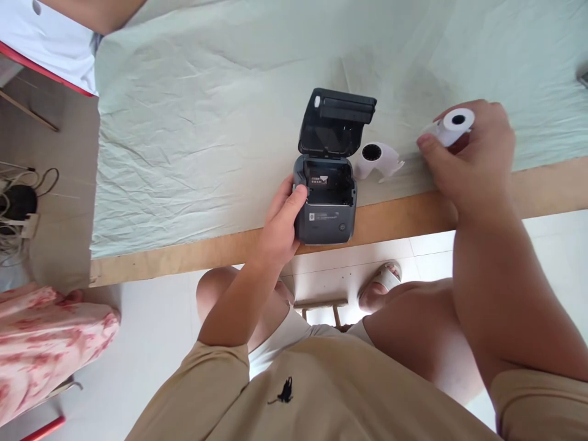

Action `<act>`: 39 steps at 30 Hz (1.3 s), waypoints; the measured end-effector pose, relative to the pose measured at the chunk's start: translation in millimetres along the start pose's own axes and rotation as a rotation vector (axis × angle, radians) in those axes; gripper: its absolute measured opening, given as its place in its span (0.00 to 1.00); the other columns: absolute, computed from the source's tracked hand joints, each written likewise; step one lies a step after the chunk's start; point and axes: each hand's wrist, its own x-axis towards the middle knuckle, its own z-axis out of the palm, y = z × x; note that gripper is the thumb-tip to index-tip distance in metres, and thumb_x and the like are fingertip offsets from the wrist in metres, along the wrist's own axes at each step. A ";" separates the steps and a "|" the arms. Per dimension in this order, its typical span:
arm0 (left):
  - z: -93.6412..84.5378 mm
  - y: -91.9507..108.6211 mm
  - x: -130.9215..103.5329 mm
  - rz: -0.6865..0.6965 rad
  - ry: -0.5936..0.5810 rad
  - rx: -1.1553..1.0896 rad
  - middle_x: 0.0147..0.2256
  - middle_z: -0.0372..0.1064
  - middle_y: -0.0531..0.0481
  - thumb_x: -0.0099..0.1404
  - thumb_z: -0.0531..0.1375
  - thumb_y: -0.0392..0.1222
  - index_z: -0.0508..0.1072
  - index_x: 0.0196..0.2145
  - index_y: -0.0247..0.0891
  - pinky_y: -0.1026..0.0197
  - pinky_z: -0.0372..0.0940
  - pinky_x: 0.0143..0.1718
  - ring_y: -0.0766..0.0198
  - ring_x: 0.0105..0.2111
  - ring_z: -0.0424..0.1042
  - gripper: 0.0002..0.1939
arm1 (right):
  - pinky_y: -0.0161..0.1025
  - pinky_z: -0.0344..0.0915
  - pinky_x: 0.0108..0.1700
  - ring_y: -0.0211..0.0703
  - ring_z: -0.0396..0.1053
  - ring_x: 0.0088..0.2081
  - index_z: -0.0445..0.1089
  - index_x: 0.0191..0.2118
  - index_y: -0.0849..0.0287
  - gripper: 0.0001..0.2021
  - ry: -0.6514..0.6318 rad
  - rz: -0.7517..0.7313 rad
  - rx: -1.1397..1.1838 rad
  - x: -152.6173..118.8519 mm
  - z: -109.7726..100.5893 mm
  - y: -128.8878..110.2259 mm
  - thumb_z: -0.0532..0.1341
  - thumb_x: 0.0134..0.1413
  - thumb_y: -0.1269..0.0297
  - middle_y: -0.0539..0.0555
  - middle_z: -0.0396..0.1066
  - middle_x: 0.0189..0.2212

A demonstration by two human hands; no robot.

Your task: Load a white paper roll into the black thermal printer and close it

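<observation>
A dark grey label printer (pixel 325 223) stands at the table's front edge with its lid (pixel 337 122) raised, showing a hollow compartment without a roll. My left hand (pixel 283 223) grips the printer's left side, thumb on the rim. Just right of the printer, a small white paper roll (pixel 379 160) with a dark core lies on the cloth, its loose end torn. My right hand (pixel 478 153) holds another white paper roll (pixel 452 128) between thumb and fingers, farther right, over the cloth.
A pale green cloth (pixel 206 122) covers the wooden table (pixel 184 257). Another person's arm (pixel 101 12) and white clothing are at the upper left. Cables (pixel 18 226) lie at the left, above a pink patterned fabric (pixel 50 349). A dark object (pixel 583 78) sits at the right edge.
</observation>
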 end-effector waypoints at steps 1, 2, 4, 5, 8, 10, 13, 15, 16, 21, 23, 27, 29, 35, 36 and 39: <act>0.1 0.2 -0.3 0.001 -0.001 -0.001 0.48 0.88 0.47 0.67 0.74 0.66 0.80 0.54 0.45 0.48 0.83 0.58 0.43 0.63 0.84 0.28 | 0.48 0.73 0.47 0.52 0.78 0.45 0.75 0.51 0.49 0.14 -0.001 0.024 -0.057 -0.3 -1.1 0.1 0.73 0.63 0.68 0.59 0.78 0.48; 0.4 0.6 -0.8 0.001 -0.002 -0.002 0.48 0.88 0.47 0.67 0.74 0.65 0.81 0.54 0.45 0.48 0.83 0.59 0.43 0.63 0.84 0.28 | 0.50 0.74 0.51 0.54 0.80 0.48 0.76 0.52 0.48 0.17 0.012 0.076 -0.090 -0.3 -3.0 -2.4 0.75 0.60 0.70 0.58 0.80 0.49; 1.5 1.7 -1.9 -0.001 0.002 -0.005 0.47 0.88 0.48 0.68 0.74 0.64 0.81 0.53 0.45 0.48 0.83 0.59 0.44 0.63 0.84 0.26 | 0.54 0.73 0.59 0.58 0.81 0.55 0.77 0.57 0.45 0.22 0.025 0.102 -0.105 -0.4 -8.3 -13.6 0.74 0.59 0.72 0.57 0.82 0.52; 2.2 2.3 -2.4 -0.001 0.005 -0.007 0.47 0.88 0.48 0.68 0.73 0.64 0.81 0.53 0.45 0.48 0.83 0.59 0.44 0.63 0.84 0.25 | 0.56 0.73 0.62 0.60 0.80 0.58 0.77 0.58 0.45 0.23 0.057 0.054 -0.101 -0.8 -11.3 -21.5 0.73 0.59 0.72 0.58 0.82 0.55; 3.6 3.1 -3.0 -0.004 0.008 -0.005 0.48 0.88 0.48 0.69 0.73 0.63 0.81 0.53 0.45 0.48 0.82 0.60 0.45 0.64 0.83 0.24 | 0.58 0.71 0.65 0.62 0.79 0.60 0.77 0.60 0.48 0.21 0.167 -0.147 -0.063 -4.9 -15.6 -50.6 0.67 0.63 0.73 0.61 0.80 0.57; 3.5 2.6 -2.6 -0.004 0.004 -0.005 0.49 0.88 0.47 0.69 0.73 0.63 0.81 0.53 0.45 0.48 0.82 0.60 0.44 0.64 0.83 0.25 | 0.57 0.74 0.61 0.61 0.80 0.55 0.76 0.61 0.50 0.24 0.104 -0.210 -0.017 -10.4 -9.7 -69.0 0.64 0.62 0.74 0.62 0.79 0.54; 2.0 1.6 -1.8 -0.003 0.002 -0.006 0.51 0.88 0.47 0.68 0.74 0.64 0.81 0.54 0.45 0.48 0.82 0.60 0.44 0.64 0.83 0.26 | 0.57 0.77 0.59 0.59 0.80 0.54 0.74 0.66 0.52 0.33 -0.104 -0.234 0.007 -19.7 12.4 -82.7 0.65 0.54 0.76 0.64 0.77 0.59; 1.1 1.6 -2.2 -0.008 -0.001 -0.012 0.52 0.88 0.47 0.68 0.74 0.64 0.81 0.53 0.45 0.48 0.82 0.61 0.44 0.64 0.83 0.26 | 0.58 0.76 0.60 0.60 0.78 0.57 0.73 0.67 0.51 0.34 -0.160 -0.209 -0.015 -23.8 28.6 -80.4 0.67 0.53 0.74 0.64 0.76 0.60; 0.9 1.9 -2.7 -0.010 -0.006 -0.017 0.52 0.88 0.47 0.67 0.75 0.64 0.81 0.53 0.44 0.48 0.82 0.61 0.44 0.64 0.83 0.26 | 0.58 0.77 0.61 0.60 0.77 0.58 0.73 0.67 0.49 0.33 -0.167 -0.188 -0.023 -24.8 34.9 -77.0 0.68 0.55 0.72 0.63 0.76 0.58; 2.1 4.7 -6.0 -0.011 -0.031 -0.016 0.54 0.87 0.47 0.68 0.74 0.65 0.82 0.53 0.43 0.50 0.82 0.61 0.45 0.64 0.84 0.26 | 0.60 0.79 0.59 0.60 0.77 0.56 0.74 0.63 0.45 0.22 -0.145 -0.123 0.025 -21.6 41.2 -59.8 0.68 0.65 0.63 0.59 0.74 0.53; 2.8 5.6 -6.4 -0.019 -0.026 -0.007 0.55 0.87 0.47 0.68 0.74 0.65 0.82 0.54 0.44 0.50 0.82 0.61 0.45 0.64 0.84 0.27 | 0.61 0.80 0.58 0.60 0.77 0.55 0.72 0.65 0.44 0.25 -0.140 -0.130 0.043 -20.0 37.2 -57.7 0.67 0.64 0.65 0.59 0.75 0.54; 3.1 6.1 -5.8 -0.028 -0.020 -0.009 0.55 0.87 0.47 0.69 0.73 0.62 0.82 0.54 0.43 0.50 0.83 0.60 0.45 0.64 0.83 0.25 | 0.60 0.82 0.55 0.58 0.78 0.52 0.73 0.64 0.45 0.29 -0.151 -0.183 0.047 -20.6 33.3 -55.1 0.67 0.57 0.70 0.58 0.77 0.53; 2.9 5.9 -5.5 -0.022 -0.020 -0.007 0.56 0.87 0.47 0.70 0.73 0.61 0.82 0.54 0.43 0.50 0.83 0.60 0.45 0.65 0.83 0.24 | 0.60 0.82 0.55 0.57 0.78 0.51 0.75 0.63 0.46 0.26 -0.175 -0.190 0.050 -21.9 34.3 -52.7 0.67 0.59 0.69 0.59 0.75 0.53; 2.0 5.2 -5.0 -0.008 -0.040 -0.011 0.56 0.87 0.47 0.71 0.72 0.60 0.82 0.52 0.42 0.50 0.82 0.61 0.46 0.65 0.83 0.22 | 0.60 0.82 0.53 0.57 0.79 0.50 0.72 0.67 0.41 0.29 -0.139 -0.170 0.082 -23.0 38.4 -45.9 0.68 0.62 0.68 0.58 0.75 0.51; 1.8 5.1 -4.8 -0.006 -0.043 -0.011 0.56 0.87 0.47 0.71 0.72 0.60 0.82 0.52 0.43 0.50 0.82 0.61 0.46 0.65 0.83 0.22 | 0.58 0.83 0.51 0.56 0.80 0.48 0.71 0.67 0.41 0.30 -0.125 -0.169 0.088 -22.9 38.4 -46.1 0.68 0.61 0.69 0.57 0.76 0.51; 1.3 4.1 -3.7 0.003 -0.060 -0.014 0.55 0.87 0.47 0.70 0.72 0.62 0.82 0.52 0.43 0.49 0.82 0.61 0.46 0.64 0.83 0.23 | 0.51 0.80 0.39 0.51 0.79 0.38 0.69 0.67 0.44 0.34 -0.050 -0.139 0.131 -23.4 35.4 -53.9 0.68 0.55 0.72 0.58 0.78 0.52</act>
